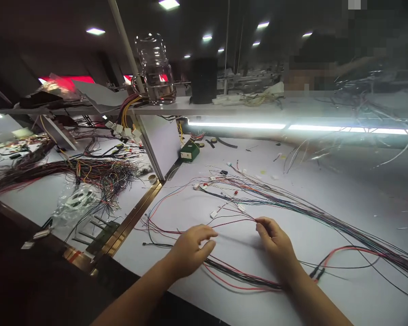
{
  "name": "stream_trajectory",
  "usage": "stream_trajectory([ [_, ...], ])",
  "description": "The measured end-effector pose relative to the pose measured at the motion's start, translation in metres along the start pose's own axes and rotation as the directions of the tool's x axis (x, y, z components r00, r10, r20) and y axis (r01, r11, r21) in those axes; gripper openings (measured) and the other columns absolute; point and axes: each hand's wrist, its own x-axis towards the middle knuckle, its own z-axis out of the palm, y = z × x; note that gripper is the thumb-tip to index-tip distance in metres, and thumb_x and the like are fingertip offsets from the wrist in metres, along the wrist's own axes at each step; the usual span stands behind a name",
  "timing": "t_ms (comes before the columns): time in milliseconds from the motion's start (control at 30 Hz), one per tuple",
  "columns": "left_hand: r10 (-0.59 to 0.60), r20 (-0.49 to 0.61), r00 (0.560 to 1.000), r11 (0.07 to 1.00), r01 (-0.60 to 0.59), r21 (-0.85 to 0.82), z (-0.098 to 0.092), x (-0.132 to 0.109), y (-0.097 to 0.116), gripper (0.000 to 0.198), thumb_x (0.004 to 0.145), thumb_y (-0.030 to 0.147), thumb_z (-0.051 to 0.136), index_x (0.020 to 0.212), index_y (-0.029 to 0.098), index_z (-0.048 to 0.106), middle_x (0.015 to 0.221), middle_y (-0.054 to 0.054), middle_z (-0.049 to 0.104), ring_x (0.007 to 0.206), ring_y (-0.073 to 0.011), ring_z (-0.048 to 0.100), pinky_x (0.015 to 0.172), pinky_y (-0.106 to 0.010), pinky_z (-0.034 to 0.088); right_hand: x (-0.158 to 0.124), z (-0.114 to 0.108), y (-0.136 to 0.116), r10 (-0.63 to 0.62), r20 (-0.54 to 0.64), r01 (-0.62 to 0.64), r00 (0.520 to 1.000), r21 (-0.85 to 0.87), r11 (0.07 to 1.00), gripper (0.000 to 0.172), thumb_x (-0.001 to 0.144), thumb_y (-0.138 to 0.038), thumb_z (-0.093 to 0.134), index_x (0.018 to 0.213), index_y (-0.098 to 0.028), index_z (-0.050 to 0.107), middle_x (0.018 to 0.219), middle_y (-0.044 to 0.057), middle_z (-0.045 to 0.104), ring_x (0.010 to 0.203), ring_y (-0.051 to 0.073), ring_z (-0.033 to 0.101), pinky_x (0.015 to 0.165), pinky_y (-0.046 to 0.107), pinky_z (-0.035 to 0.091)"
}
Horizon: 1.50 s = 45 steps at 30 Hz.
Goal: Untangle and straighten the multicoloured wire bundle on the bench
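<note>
My left hand point(193, 248) hovers over the near part of the white table, thumb and fingers apart, with nothing seen between them. Under it runs a bundle of black and red wires point(238, 272) that passes beneath my right forearm. My right hand point(272, 235) pinches a few thin dark red wires point(248, 218) between thumb and forefinger. White connectors point(213, 214) lie just beyond, to the left of that hand. A long bundle of many-coloured wires point(292, 203) stretches from the middle of the table to the right edge.
A green box point(189, 151) stands by the white divider point(161, 140). On the shelf point(190, 108) are a glass jug point(155, 74) and a dark cylinder point(204, 80). Tangled wires point(98, 174) and a plastic bag point(76, 201) cover the left bench. Part of a person shows at upper right.
</note>
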Motion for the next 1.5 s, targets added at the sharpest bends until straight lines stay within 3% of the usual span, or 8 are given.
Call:
stream_trajectory([
  [133, -0.054, -0.053, 0.997, 0.996, 0.057, 0.067, 0.032, 0.038, 0.006, 0.043, 0.091, 0.037, 0.046, 0.127, 0.014, 0.054, 0.134, -0.012, 0.051, 0.125, -0.0277, 0.044, 0.107, -0.047, 0.034, -0.002, 0.001, 0.001, -0.071, 0.07, 0.064, 0.995, 0.092, 0.994, 0.027, 0.088, -0.043, 0.049, 0.104, -0.022, 0.055, 0.091, 0.005, 0.064, 0.085, 0.018, 0.061, 0.078, 0.031, 0.05],
  [367, -0.106, 0.067, 0.992, 0.976, 0.117, -0.184, 0.043, 0.063, 0.014, 0.049, 0.093, 0.043, 0.043, 0.138, 0.022, 0.043, 0.097, -0.003, 0.066, 0.082, -0.0155, 0.06, 0.075, -0.03, 0.047, -0.006, 0.001, -0.008, -0.156, 0.275, 0.122, 0.949, 0.138, 0.983, 0.027, 0.092, -0.033, 0.041, 0.115, -0.023, 0.05, 0.094, 0.003, 0.066, 0.088, 0.016, 0.06, 0.079, 0.031, 0.048],
  [533, -0.001, -0.125, 0.992, 0.953, -0.037, -0.3, 0.051, 0.058, 0.013, 0.031, 0.091, 0.038, 0.05, 0.111, 0.019, 0.064, 0.114, -0.008, 0.059, 0.109, -0.019, 0.053, 0.099, -0.034, 0.04, -0.011, 0.001, -0.023, -0.156, 0.481, 0.118, 0.862, 0.109, 0.987, 0.022, 0.09, -0.024, 0.042, 0.104, -0.025, 0.059, 0.089, 0.0, 0.066, 0.082, 0.015, 0.06, 0.078, 0.031, 0.046],
  [700, -0.105, -0.041, 0.994, 0.871, 0.071, -0.487, 0.065, 0.048, 0.006, 0.024, 0.091, 0.037, 0.051, 0.089, 0.018, 0.066, 0.104, -0.006, 0.061, 0.105, -0.0179, 0.055, 0.097, -0.031, 0.041, -0.008, 0.012, -0.042, -0.211, 0.447, 0.204, 0.869, 0.064, 0.977, 0.013, 0.085, -0.03, 0.053, 0.092, -0.023, 0.062, 0.106, 0.004, 0.062, 0.099, 0.018, 0.055, 0.088, 0.033, 0.042],
  [900, -0.307, -0.082, 0.948, 0.831, 0.225, -0.508, 0.059, 0.052, -0.012, 0.028, 0.09, 0.037, 0.047, 0.105, 0.017, 0.061, 0.109, -0.008, 0.059, 0.097, -0.0178, 0.056, 0.086, -0.031, 0.046, 0.019, 0.031, -0.064, 0.009, 0.535, -0.07, 0.845, 0.094, 0.993, 0.029, 0.078, -0.018, 0.048, 0.107, -0.022, 0.054, 0.074, -0.003, 0.059, 0.069, 0.013, 0.052, 0.066, 0.027, 0.038],
  [1033, -0.226, -0.136, 0.965, 0.973, 0.215, -0.085, 0.046, 0.072, -0.03, 0.032, 0.085, 0.032, 0.054, 0.112, 0.018, 0.061, 0.117, -0.009, 0.056, 0.105, -0.0222, 0.052, 0.093, -0.037, 0.042, 0.036, 0.041, -0.074, 0.084, 0.603, -0.31, 0.793, 0.281, 0.908, 0.037, 0.082, -0.036, 0.054, 0.116, -0.022, 0.05, 0.057, -0.009, 0.041, 0.05, 0.009, 0.036, 0.048, 0.022, 0.025],
  [1333, -0.083, 0.009, 0.997, 0.967, 0.078, 0.241, 0.019, 0.08, -0.041, 0.02, 0.08, 0.018, 0.051, 0.091, 0.02, 0.067, 0.095, -0.004, 0.062, 0.09, -0.0193, 0.056, 0.083, -0.032, 0.043, 0.043, 0.065, -0.028, 0.033, 0.156, -0.058, 0.987, 0.157, 0.986, 0.025, 0.087, -0.043, 0.045, 0.097, -0.022, 0.055, 0.09, 0.003, 0.06, 0.071, 0.015, 0.055, 0.067, 0.029, 0.044],
  [1500, 0.024, -0.079, 0.997, 0.992, -0.014, 0.124, -0.01, 0.065, -0.038, 0.019, 0.075, 0.012, 0.05, 0.084, 0.02, 0.065, 0.09, -0.001, 0.057, 0.082, -0.0133, 0.053, 0.076, -0.026, 0.04, 0.039, 0.062, -0.024, -0.02, 0.23, -0.06, 0.973, 0.336, 0.94, 0.024, 0.085, -0.043, 0.05, 0.096, -0.023, 0.054, 0.125, 0.008, 0.051, 0.068, 0.012, 0.059, 0.058, 0.029, 0.049],
])
